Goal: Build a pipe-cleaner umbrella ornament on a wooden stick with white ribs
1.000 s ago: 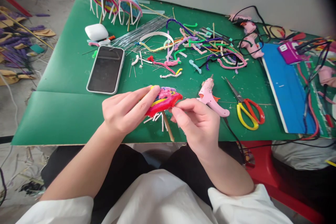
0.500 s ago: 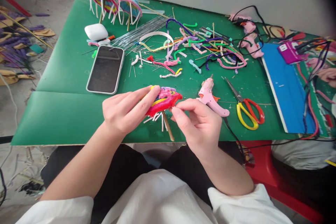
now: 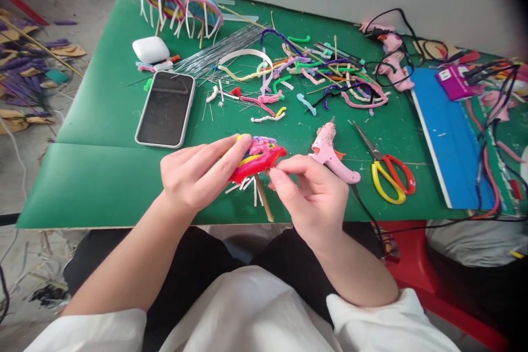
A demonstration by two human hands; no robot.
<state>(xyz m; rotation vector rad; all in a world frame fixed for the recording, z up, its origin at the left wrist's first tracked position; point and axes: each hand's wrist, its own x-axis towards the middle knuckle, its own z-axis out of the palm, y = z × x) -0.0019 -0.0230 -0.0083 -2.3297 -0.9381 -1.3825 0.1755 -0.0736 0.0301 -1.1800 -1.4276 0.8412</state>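
A small pipe-cleaner umbrella [image 3: 251,165] with a red rim is held just above the table's front edge. White strips [image 3: 246,184] hang beneath it, and its wooden stick [image 3: 264,198] slants down. My left hand [image 3: 202,170] is closed on the umbrella's left side, fingers over the top. My right hand [image 3: 311,187] pinches at the rim's right end; its fingertips hide what is between them. Just beyond that hand lies a pink glue gun [image 3: 330,154], with scissors [image 3: 388,165] to its right.
Two similar umbrellas [image 3: 163,3] stand at the back left of the green table [image 3: 94,176]. A phone [image 3: 165,110] and white case [image 3: 150,50] lie left. Pipe cleaners [image 3: 297,69] and wires [image 3: 225,49] cover the middle back. A blue board [image 3: 445,137] and cables [image 3: 480,170] lie right.
Another person's hand at the right edge has gone out of view. My hands and the umbrella have barely moved.
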